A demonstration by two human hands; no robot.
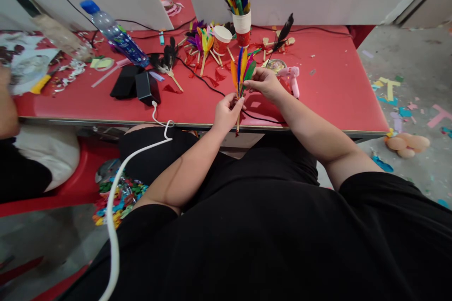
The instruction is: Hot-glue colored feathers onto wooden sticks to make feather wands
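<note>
I hold a bunch of bright feathers point(241, 69), orange, blue, yellow and green, fixed to a thin wooden stick, upright over the near edge of the red table point(328, 96). My left hand point(228, 113) is closed round the stick just below the feathers. My right hand point(264, 83) pinches the feathers at their right side. A pink glue gun point(292, 79) lies just right of my right hand.
Two paper cups point(242, 28) hold more feathers at the back. Finished feather sticks point(201, 47), a water bottle point(115, 35), black boxes point(136, 85) and a white cable point(116, 188) sit to the left. Another person's arm point(7, 108) is at far left. Paper scraps litter the floor at right.
</note>
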